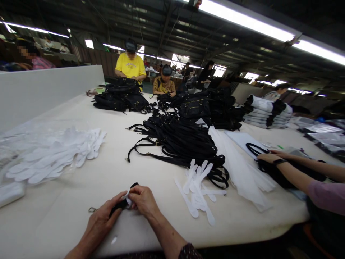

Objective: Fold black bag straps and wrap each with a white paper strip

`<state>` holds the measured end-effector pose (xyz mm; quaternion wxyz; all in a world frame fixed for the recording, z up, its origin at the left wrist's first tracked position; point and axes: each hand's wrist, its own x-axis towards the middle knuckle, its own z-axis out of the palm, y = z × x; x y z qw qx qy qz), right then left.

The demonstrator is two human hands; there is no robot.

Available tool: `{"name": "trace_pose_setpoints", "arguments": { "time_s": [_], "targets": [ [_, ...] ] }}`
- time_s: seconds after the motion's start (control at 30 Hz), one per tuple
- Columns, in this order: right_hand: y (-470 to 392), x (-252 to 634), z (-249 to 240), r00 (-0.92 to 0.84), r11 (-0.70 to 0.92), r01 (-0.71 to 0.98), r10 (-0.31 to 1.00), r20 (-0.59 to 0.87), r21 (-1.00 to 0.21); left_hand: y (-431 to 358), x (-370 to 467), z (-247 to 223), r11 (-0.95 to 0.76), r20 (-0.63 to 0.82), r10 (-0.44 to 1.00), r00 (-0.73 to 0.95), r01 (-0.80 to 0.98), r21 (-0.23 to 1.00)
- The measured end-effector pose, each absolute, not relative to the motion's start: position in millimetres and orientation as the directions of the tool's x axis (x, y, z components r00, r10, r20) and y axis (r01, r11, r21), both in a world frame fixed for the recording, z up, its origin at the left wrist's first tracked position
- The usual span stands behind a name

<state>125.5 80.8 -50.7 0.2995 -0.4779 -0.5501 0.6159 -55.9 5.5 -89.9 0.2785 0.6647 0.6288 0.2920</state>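
- Clock centred on the hands, twelve straight ahead: the black strap (120, 207) is at the centre, between left hand (101, 219) and right hand (142, 201), just above the counter (81, 194) or resting on it; which, I cannot tell.
- Its visible part runs roughly from eight o'clock to two, the far end showing beyond the right fingers; much of it is hidden by the grip.
- A white strip (127, 196) lies against the strap, where both sets of fingertips meet.
- Left hand: reaches in from seven o'clock, closed round the strap, thumb on the near side, fingers on the far side.
- Right hand: reaches in from five o'clock, back of the hand upward, thumb and fingertips pinching the white strip.
- A metal clasp (92, 209) lies at nine o'clock, just beside the left hand; whether it joins the held strap is hidden.
- Loose strips (198, 187) lie at three o'clock, nearer the right hand, fanned and overlapping.
- The strap pile (178, 140) spreads at one o'clock, beyond them.
- White pieces (59, 154) with clear plastic lie at ten, nearer the left hand.
- Towards two to three o'clock, a co-worker's hands (269, 157) touch a black bag.
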Motion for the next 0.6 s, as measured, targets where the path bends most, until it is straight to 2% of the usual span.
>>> {"name": "trace_pose_setpoints", "arguments": {
  "time_s": [0.27, 0.5, 0.6],
  "targets": [
    [86, 125, -47, -0.412, -0.128, 0.156, 0.893, -0.183, -0.979, 3, -56, -91, -0.120, 0.070, 0.992, 0.102, 0.675, 0.728],
    [83, 126, -46, -0.385, -0.117, 0.174, 0.906, -0.177, -0.978, 3, -52, -83, 0.015, -0.051, 0.998, 0.033, 0.680, 0.733],
    [78, 127, -47, -0.353, -0.110, 0.166, 0.921, -0.163, -0.980, 1, -51, -78, -0.005, -0.019, 0.999, 0.028, 0.680, 0.733]
  ]
}}
